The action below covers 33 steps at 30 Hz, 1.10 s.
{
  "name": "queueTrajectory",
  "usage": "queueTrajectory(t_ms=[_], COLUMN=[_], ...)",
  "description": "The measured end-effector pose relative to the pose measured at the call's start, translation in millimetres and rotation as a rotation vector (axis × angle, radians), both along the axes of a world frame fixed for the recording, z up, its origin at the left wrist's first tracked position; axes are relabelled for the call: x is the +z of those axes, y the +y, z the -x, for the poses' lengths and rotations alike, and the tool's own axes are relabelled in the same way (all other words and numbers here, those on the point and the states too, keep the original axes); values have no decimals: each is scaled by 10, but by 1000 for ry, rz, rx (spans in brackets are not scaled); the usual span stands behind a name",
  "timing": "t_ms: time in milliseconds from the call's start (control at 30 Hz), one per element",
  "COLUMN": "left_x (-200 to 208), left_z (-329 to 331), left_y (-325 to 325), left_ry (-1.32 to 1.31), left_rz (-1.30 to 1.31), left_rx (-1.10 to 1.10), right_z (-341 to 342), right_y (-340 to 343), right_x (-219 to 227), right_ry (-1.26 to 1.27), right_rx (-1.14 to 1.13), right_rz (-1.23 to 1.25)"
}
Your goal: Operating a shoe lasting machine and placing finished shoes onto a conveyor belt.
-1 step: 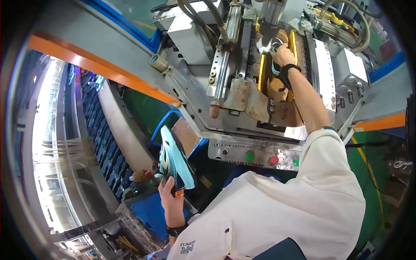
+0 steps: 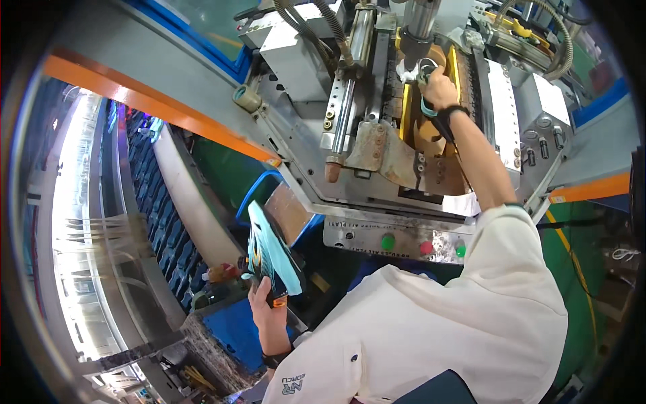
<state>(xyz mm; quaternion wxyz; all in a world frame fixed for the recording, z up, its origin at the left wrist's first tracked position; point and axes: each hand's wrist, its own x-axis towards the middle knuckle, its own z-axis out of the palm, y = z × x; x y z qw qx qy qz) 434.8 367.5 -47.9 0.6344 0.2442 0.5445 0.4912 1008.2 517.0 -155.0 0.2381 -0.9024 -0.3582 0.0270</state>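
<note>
My left hand grips a shoe by one end, holding it upright at the lower left. The shoe has a pale turquoise sole and a dark upper with orange marks. My right hand reaches into the machine, its fingers closed at the opening of a second shoe. Only a turquoise strip and a dark, light-rimmed part of that shoe show; my hand and wrist hide the rest. It sits between two yellow-edged pads, under a metal cylinder.
A button panel with green and red buttons runs along the machine's front edge. Left of the machine, an orange beam slants down past a conveyor. A blue-framed bin stands behind the held shoe.
The shoe in my left hand has dropped very slightly. My right wrist has shifted a little down and right, its fingers still at the second shoe.
</note>
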Motion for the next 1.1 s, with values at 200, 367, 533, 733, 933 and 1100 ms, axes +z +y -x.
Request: queueTrajectory(t_ms=[200, 367, 533, 733, 933, 1100], left_x=[-138, -198, -138, -255, -277, -406], left_z=[-102, -276, -323, -120, -284, -231], left_y=[-306, -419, -606, -672, -693, -852], left_ry=[-70, -105, -109, -92, -134, -173], left_rz=[46, 85, 79, 157, 130, 159], left_rx=[45, 19, -42, 44, 85, 131], right_z=[1879, 2742, 2720, 2514, 491, 59], right_y=[-1531, -1943, -2021, -1908, -964, -160], right_x=[591, -766, -1562, -506, 1893, 3010], right_ry=[-13, 190, 136, 370, -416, 188], right_rx=[578, 705, 841, 721, 343, 506], right_rz=[-547, -380, -273, -567, -1278, -1286])
